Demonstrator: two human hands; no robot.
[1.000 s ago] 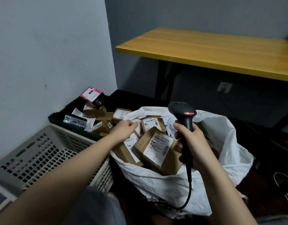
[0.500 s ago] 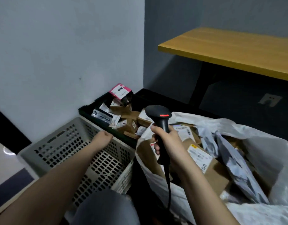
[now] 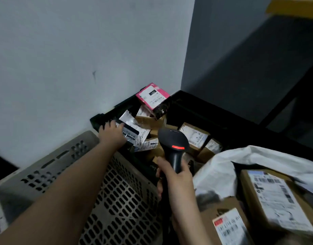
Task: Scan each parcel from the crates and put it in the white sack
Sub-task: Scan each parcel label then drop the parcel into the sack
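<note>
Black parcel [image 3: 130,133] now under left hand [image 3: 111,133]

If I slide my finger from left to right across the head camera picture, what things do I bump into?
Grey crate → left hand on a dark flat parcel → pink box → scanner held in the right hand → white sack.
</note>
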